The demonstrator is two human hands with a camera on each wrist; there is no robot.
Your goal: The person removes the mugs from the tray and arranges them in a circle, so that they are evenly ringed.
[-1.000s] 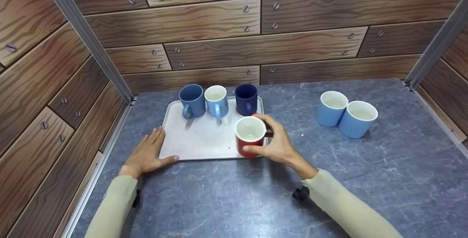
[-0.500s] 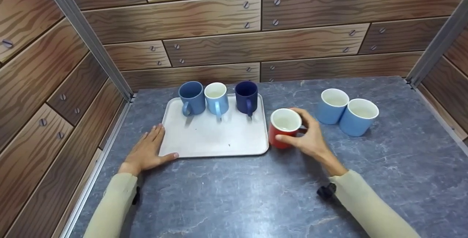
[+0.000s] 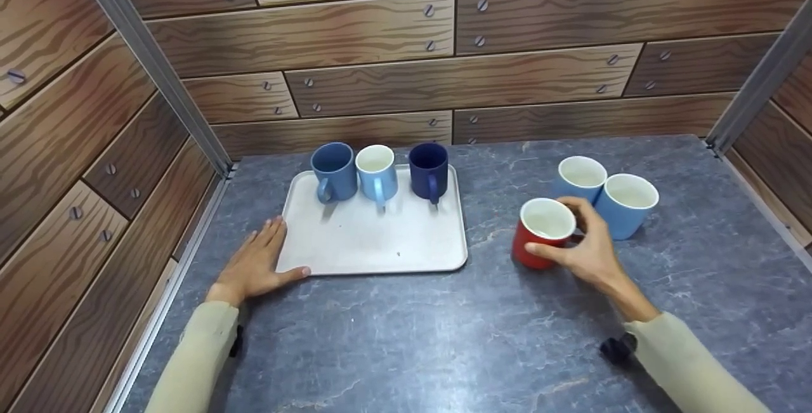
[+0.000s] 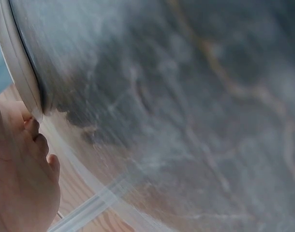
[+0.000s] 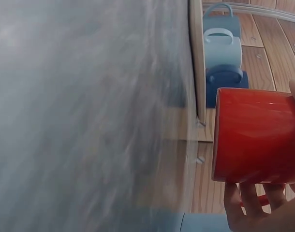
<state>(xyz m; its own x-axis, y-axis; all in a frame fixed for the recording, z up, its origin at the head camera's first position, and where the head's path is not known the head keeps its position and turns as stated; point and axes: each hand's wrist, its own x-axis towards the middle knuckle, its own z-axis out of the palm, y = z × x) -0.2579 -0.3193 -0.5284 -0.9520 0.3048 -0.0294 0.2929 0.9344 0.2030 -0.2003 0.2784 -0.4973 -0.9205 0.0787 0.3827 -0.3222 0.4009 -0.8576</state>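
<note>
Red mug [image 3: 534,234] held right of the tray [image 3: 374,242]

Left hand [image 3: 252,265] lies straight-fingered at the tray's left edge; well apart, the right hand [image 3: 591,249] reaches forward, clamped round the red mug; since the earlier frame, hand and mug have shifted rightward.

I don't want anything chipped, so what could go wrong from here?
The right hand, holding the red mug, looks close to the two blue cups in the head view, so it might knock them.

The left hand rests at the edge of the tray; a push could jolt the three mugs standing on it.
</note>
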